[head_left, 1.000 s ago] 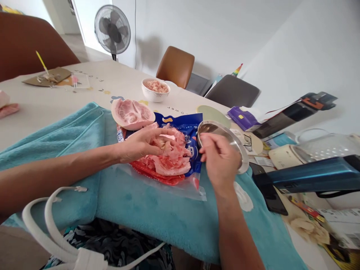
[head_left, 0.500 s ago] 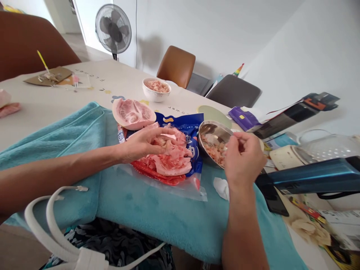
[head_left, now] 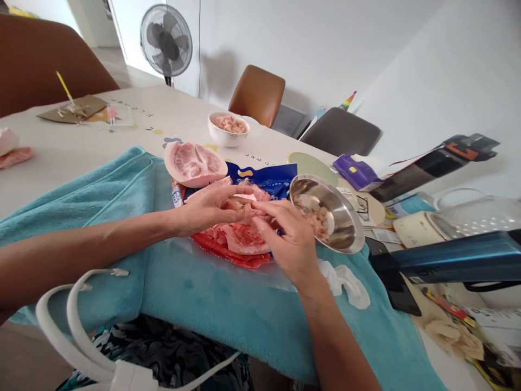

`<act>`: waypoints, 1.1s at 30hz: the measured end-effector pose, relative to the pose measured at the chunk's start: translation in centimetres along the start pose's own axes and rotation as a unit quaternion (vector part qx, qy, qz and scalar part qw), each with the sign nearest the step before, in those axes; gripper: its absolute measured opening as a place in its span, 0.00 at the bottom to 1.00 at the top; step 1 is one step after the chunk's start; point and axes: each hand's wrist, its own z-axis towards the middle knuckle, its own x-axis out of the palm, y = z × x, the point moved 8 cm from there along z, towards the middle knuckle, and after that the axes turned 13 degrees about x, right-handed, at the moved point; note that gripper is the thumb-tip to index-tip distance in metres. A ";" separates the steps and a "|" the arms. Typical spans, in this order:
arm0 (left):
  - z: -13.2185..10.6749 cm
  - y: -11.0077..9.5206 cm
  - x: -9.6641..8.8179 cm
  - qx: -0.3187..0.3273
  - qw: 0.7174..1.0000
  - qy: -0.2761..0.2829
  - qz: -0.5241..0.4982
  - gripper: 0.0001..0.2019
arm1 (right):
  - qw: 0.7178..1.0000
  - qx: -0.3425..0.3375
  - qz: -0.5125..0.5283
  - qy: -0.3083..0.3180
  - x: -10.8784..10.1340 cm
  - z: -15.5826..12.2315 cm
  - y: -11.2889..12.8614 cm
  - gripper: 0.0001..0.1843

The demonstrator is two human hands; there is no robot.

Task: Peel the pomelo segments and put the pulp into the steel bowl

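Note:
A pile of pink pomelo flesh and peel (head_left: pixel 244 239) lies on a blue and red plastic bag (head_left: pixel 264 180) spread over a teal towel (head_left: pixel 195 293). My left hand (head_left: pixel 207 209) is curled over the pile's left side, holding a piece of it. My right hand (head_left: pixel 287 239) rests on the pile's right side, fingers bent and pinching at the same piece. A steel bowl (head_left: pixel 340 217) with bits of flesh stands tilted just right of my right hand. A hollowed pomelo half (head_left: pixel 193 163) lies behind the pile.
A white bowl of flesh (head_left: pixel 227 129) stands farther back. White tissue (head_left: pixel 345 277) lies on the towel. A dark phone (head_left: pixel 396 285), blue flask (head_left: pixel 456 255) and clutter fill the right. A fan (head_left: pixel 166 41) and chairs stand behind the table; a white bag strap (head_left: pixel 73 331) lies near me.
My right hand went to the steel bowl, then came back left onto the pomelo pile. My left hand stayed on the pile.

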 end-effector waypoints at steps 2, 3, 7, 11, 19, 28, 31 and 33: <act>-0.1 0.3 0.0 -0.003 1.000 0.003 -0.008 0.26 | 0.999 -0.002 0.006 0.047 1.5 -0.1 0.2 0.16; -0.1 0.6 0.0 -0.007 1.000 0.002 -0.013 0.27 | 0.998 0.000 0.001 0.057 2.0 -0.1 0.0 0.17; -0.5 1.8 -0.2 -0.047 0.998 0.003 -0.035 0.31 | 0.998 0.008 -0.004 0.070 2.8 0.0 -0.5 0.14; -0.6 1.7 -0.2 -0.066 0.997 0.027 0.019 0.34 | 0.997 0.017 -0.001 0.077 3.1 0.1 -0.6 0.08; -0.6 1.3 0.0 -0.070 0.996 0.034 0.037 0.34 | 0.992 0.084 0.052 0.085 2.7 0.2 -1.2 0.09; -0.5 1.4 -0.4 -0.074 0.995 0.028 0.053 0.34 | 0.991 0.092 0.041 0.093 2.8 -0.1 -1.2 0.10; -0.4 0.9 -0.3 -0.063 0.992 0.033 0.108 0.34 | 0.992 0.089 0.035 0.087 2.9 0.0 -1.4 0.10; -0.1 0.3 0.0 -0.046 0.988 0.039 0.140 0.33 | 0.989 0.105 0.047 0.090 3.0 0.0 -1.6 0.09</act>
